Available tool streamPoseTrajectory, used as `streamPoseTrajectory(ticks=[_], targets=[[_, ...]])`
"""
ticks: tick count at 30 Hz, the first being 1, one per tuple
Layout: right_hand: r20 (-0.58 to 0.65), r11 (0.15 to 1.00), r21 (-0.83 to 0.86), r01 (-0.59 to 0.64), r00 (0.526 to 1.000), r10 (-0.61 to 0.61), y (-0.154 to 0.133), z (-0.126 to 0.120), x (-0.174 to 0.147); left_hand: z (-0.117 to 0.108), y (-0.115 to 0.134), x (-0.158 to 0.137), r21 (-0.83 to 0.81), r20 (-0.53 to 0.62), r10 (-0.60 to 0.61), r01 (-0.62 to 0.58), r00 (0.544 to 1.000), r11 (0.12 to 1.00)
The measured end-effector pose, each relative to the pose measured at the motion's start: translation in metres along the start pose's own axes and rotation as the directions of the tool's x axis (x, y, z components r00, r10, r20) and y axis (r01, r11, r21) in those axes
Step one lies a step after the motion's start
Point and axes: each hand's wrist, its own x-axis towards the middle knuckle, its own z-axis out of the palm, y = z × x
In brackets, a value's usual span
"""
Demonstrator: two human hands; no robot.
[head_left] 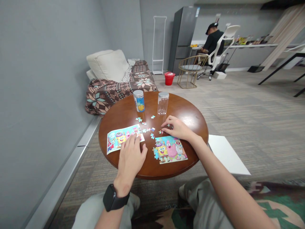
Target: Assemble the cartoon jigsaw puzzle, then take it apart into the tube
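On the round surface (121, 113) | left grip (130, 152) lay slack over picture sheet (114, 140) | right grip (178, 128) was at jigsaw pieces (161, 132), hold unclear | I judged them light, edge-pinchable

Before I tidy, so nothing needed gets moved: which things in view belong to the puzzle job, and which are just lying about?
Belongs to the job:
partly assembled puzzle
loose pieces
printed picture sheet
probably the printed jar and clear jar

Just lying about:
red bucket
gold-framed chair
white cushion
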Motion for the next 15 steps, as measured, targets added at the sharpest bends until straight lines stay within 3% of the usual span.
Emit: streamPoseTrajectory(ticks=[4,9,15], targets=[[-0.029,0.998,-0.064,0.018,0.999,-0.02,-0.001,0.003,-0.003,0.0,0.0,0.0,-0.002,0.006,0.001,-0.001,1.0,1.0],[-0.201,0.965,-0.206,-0.163,0.972,0.121,0.014,0.003,-0.004,-0.001,0.0,-0.001,0.0,0.004,-0.001,0.001,1.0,1.0],[-0.132,0.971,-0.205,-0.121,0.987,0.095,0.02,0.009,-0.004,0.0,0.0,0.0,-0.006,-0.002,-0.004,0.004,1.0,1.0]])
